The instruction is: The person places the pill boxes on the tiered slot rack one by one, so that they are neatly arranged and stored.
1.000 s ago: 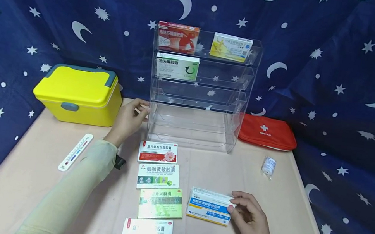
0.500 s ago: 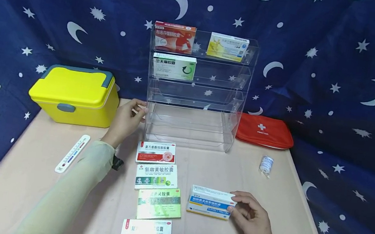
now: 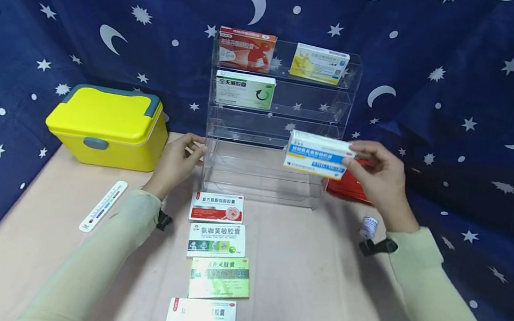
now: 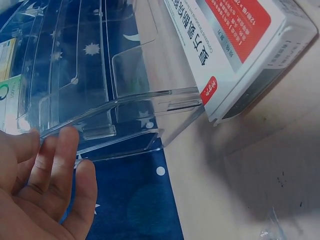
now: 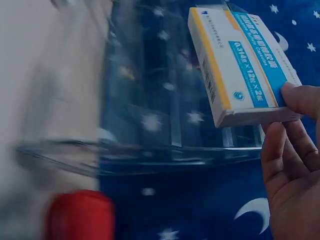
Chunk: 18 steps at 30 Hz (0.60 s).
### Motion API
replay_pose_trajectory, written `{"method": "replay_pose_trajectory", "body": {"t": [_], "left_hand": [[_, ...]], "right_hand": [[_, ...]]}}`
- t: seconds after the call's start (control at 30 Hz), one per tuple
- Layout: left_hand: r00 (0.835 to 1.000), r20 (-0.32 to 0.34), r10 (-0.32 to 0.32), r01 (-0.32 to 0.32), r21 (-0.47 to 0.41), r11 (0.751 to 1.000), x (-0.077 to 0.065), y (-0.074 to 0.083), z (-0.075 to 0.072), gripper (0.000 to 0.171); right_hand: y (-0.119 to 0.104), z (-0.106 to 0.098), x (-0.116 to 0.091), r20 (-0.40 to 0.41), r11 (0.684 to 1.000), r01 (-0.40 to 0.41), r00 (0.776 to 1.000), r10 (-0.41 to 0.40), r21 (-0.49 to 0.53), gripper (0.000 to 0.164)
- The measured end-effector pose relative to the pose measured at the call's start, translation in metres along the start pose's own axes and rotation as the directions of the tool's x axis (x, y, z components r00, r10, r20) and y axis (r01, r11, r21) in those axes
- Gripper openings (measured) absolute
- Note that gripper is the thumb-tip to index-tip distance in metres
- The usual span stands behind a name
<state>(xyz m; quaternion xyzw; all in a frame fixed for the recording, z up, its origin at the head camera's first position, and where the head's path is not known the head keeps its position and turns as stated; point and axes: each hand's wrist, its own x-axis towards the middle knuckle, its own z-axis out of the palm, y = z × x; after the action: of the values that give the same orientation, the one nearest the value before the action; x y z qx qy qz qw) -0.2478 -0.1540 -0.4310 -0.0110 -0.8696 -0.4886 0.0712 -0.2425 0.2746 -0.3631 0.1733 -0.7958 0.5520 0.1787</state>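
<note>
In the head view my right hand (image 3: pixel 380 178) pinches a white, blue and yellow medicine box (image 3: pixel 319 156) by its right end, in front of the clear acrylic rack (image 3: pixel 258 190). The right wrist view shows the thumb on the printed face of this box (image 5: pixel 240 65) and the fingers under its end. My left hand (image 3: pixel 178 164) grips the rack's left side edge; up close, its fingertips (image 4: pixel 67 137) touch the clear panel. On the rack stand a red box (image 3: pixel 246 51), a yellow-and-white box (image 3: pixel 319 65) and a green-and-white box (image 3: pixel 244 91).
Several medicine boxes lie in a column before the rack, from a red-and-white box (image 3: pixel 216 208) to a green box (image 3: pixel 220 279). A yellow case (image 3: pixel 107 126) and thermometer (image 3: pixel 104 206) are left; a red first-aid pouch (image 3: pixel 347 189) and small wrapped roll (image 3: pixel 369 228) are right.
My right hand has lifted the blue-and-white medicine box off the table and carried it up and forward to the rack. The left hand has stayed at the rack's left side.
</note>
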Motion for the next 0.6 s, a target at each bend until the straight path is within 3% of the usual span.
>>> {"method": "replay_pose_trajectory", "body": {"t": [0.13, 0.3, 0.43, 0.6], "left_hand": [[1.0, 0.009, -0.002, 0.002, 0.0, 1.0, 0.0, 0.001, 0.001, 0.029], [1.0, 0.01, 0.006, -0.006, 0.0, 1.0, 0.0, 0.0, 0.002, 0.028], [1.0, 0.022, -0.004, 0.004, 0.002, 1.0, 0.001, -0.002, 0.002, 0.028], [1.0, 0.021, -0.009, 0.009, -0.009, 1.0, 0.003, -0.002, 0.001, 0.028]], "right_hand": [[-0.012, -0.001, 0.058, -0.028, 1.0, -0.018, 0.999, 0.018, -0.025, 0.032], [-0.029, 0.002, 0.109, -0.07, 1.0, -0.017, 0.997, 0.016, -0.02, 0.031], [-0.04, 0.008, 0.131, -0.075, 0.999, -0.025, 0.997, 0.023, -0.02, 0.031], [-0.044, 0.015, 0.144, -0.066, 0.999, 0.015, 0.998, -0.018, -0.038, 0.03]]}}
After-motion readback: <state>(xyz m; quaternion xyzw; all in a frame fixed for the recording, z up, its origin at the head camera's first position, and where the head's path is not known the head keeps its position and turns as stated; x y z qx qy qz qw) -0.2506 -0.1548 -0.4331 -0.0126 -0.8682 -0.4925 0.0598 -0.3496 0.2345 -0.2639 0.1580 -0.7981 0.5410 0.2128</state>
